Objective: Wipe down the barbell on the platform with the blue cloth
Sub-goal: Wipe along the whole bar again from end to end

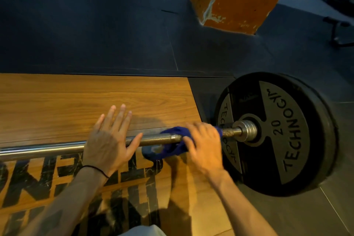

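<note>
Two forearms reach up from the bottom of the frame. The left hand (109, 138) lies flat, fingers spread straight, on the barbell (57, 148) at centre. The right hand (203, 142) grips the blue cloth (170, 147) wrapped round the bar, just beside the black weight plate (287, 130) at right, over the wooden platform (76, 101).

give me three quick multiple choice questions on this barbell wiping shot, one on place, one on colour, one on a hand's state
1. Where is the cloth on the steel barbell?
A. near the black weight plate
B. at the bar's far left end
C. flat on the wooden platform

2. What colour is the cloth?
A. red
B. blue
C. white

3. How is the left hand?
A. clenched in a fist
B. holding the cloth
C. fingers straight, over the bar

Answers: 1 A, the blue cloth wraps the bar beside the plate. 2 B, it is dark blue. 3 C, only the right hand grips the cloth.
</note>
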